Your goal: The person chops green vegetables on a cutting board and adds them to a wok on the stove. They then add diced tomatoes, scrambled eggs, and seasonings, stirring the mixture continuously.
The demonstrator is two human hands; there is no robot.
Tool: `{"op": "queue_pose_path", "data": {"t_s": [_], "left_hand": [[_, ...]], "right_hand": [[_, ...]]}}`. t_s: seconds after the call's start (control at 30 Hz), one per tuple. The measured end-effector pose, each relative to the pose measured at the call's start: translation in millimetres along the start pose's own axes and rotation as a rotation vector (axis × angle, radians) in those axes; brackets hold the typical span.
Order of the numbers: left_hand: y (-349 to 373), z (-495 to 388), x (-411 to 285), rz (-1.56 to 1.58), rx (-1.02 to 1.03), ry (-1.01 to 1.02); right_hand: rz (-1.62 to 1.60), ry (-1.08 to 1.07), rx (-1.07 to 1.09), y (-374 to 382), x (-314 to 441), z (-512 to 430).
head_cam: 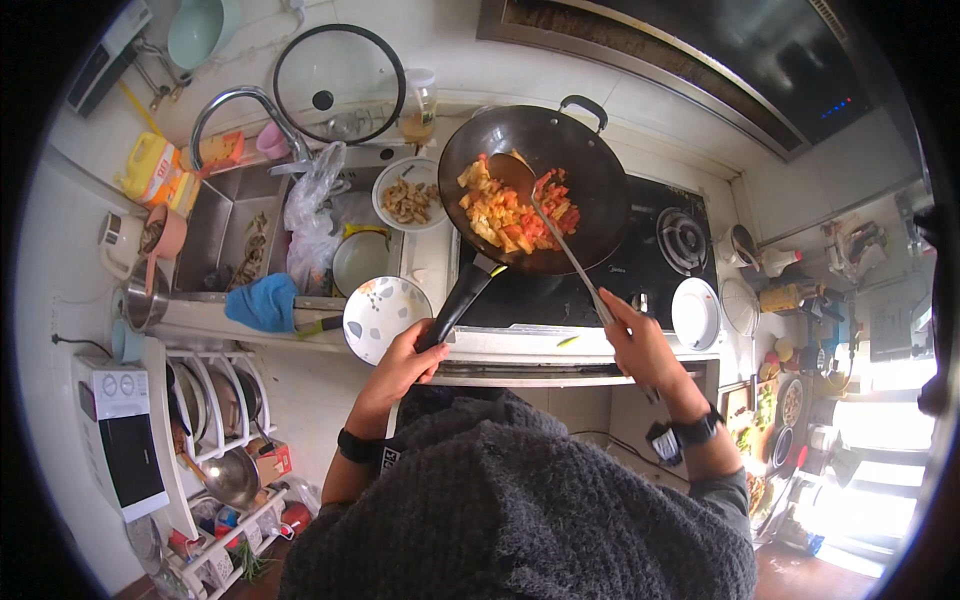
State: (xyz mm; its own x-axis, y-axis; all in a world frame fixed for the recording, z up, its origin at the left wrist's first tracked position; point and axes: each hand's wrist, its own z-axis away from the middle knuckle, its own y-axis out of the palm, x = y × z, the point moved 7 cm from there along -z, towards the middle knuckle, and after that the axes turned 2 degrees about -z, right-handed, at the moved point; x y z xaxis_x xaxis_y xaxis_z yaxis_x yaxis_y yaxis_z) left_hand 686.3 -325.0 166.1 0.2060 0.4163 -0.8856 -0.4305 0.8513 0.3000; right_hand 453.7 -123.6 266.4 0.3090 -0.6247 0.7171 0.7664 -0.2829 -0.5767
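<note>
My left hand (403, 360) grips the black handle of a dark wok (600, 187), which is above the left part of the gas hob. Inside lies a mix of yellow egg-like pieces and red tomato-like chunks (517, 217). My right hand (642, 341) is closed around the long metal handle of a ladle (559, 234). The ladle's bowl rests among the food near the wok's middle. Just left of my left hand stands a patterned white plate (386, 319). Near my right hand is a white bowl (695, 315). The burner under the wok is hidden.
A black gas hob (540, 304) has a bare burner (682, 236) at right. Left of the wok sits a bowl of brownish pieces (409, 199). Further left are a steel sink (225, 232), a blue cloth (262, 302) and a glass lid (339, 82). A range hood (660, 75) overhangs the hob.
</note>
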Motion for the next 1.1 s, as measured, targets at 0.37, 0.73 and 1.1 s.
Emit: {"op": "queue_pose_path", "data": {"t_s": [0.37, 0.73, 1.1], "left_hand": [[0, 1, 1, -0.001, -0.01, -0.003], [0, 0, 2, 0.026, -0.027, -0.013], [-84, 16, 30, -0.11, -0.559, 0.108]], "right_hand": [[0.366, -0.33, -0.24, 2, -7, 10], [-1.079, 0.299, 0.09, 37, -35, -47], [-0.446, 0.073, 0.089, 38, 16, -19]]}}
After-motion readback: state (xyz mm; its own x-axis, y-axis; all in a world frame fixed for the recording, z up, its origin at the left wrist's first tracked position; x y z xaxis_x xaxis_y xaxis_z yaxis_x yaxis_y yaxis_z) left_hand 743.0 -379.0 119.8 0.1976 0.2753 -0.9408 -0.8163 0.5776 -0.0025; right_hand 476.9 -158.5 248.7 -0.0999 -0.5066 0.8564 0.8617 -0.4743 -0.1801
